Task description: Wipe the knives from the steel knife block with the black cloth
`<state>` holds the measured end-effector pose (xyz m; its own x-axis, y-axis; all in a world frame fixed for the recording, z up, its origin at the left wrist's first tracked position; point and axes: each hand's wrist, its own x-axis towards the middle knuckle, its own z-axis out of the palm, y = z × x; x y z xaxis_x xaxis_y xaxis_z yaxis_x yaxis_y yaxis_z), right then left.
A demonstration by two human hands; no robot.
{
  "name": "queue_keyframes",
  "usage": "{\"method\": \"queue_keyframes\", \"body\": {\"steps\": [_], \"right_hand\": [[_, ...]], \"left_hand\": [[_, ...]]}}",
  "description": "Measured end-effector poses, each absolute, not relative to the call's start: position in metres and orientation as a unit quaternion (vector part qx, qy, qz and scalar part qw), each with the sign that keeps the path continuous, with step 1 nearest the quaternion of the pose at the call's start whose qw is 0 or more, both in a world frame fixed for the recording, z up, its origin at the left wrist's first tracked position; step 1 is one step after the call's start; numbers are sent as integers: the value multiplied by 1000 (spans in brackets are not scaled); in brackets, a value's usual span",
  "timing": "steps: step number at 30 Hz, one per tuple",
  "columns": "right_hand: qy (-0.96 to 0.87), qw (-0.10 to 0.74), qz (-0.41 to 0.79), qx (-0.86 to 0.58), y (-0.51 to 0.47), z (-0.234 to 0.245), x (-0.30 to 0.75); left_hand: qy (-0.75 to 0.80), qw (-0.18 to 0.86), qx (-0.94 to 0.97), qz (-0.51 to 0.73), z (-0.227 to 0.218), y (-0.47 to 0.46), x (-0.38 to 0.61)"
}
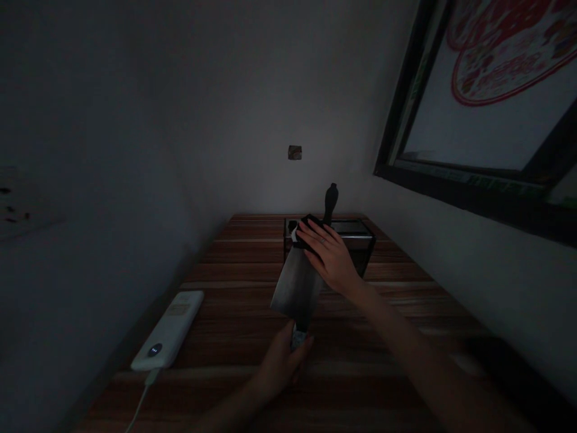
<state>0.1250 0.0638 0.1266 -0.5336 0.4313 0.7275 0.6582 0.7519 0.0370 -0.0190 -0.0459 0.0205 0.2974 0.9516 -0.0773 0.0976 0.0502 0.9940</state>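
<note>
My left hand (285, 356) is closed around the patterned handle (298, 338) of a cleaver. The wide metal blade (297, 282) tilts up and away from me above the table. My right hand (331, 255) lies over the far end of the blade, its fingers pressed together on a black, soft-looking piece, perhaps a cloth (310, 220), with a white edge. That piece hides the blade's far end. Just behind stands a black-framed rack (367, 236), partly covered by my right hand. A black-handled tool (331, 198) sticks up from it; its lower part is hidden.
A white power bank (171, 328) with a cable (140, 404) lies on the left of the striped wooden table (225, 337). Walls close in the back and sides. A dark window frame (451, 180) is on the right wall, above a dark object (509, 361) at the table's right.
</note>
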Motion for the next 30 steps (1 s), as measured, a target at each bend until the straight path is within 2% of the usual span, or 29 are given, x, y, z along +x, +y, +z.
{"method": "queue_keyframes", "body": {"steps": [5,10,14,18,23,30], "right_hand": [[-858,403,-114,-297,62,124,127],[-814,492,-13,-310,45,124,136],[-674,609,90,-408,27,117,152],[-481,697,258,-465,8,94,169],[-310,695,433,-484,-16,56,179],[-168,677,516,-498,-30,43,177]], "left_hand": [[451,564,580,378,13,-44,-20],[459,557,589,364,8,-42,-21],[461,557,585,367,10,-42,-21],[464,543,595,368,11,-42,-22],[476,476,620,404,11,-41,-24],[513,415,626,415,11,-39,-28]]}}
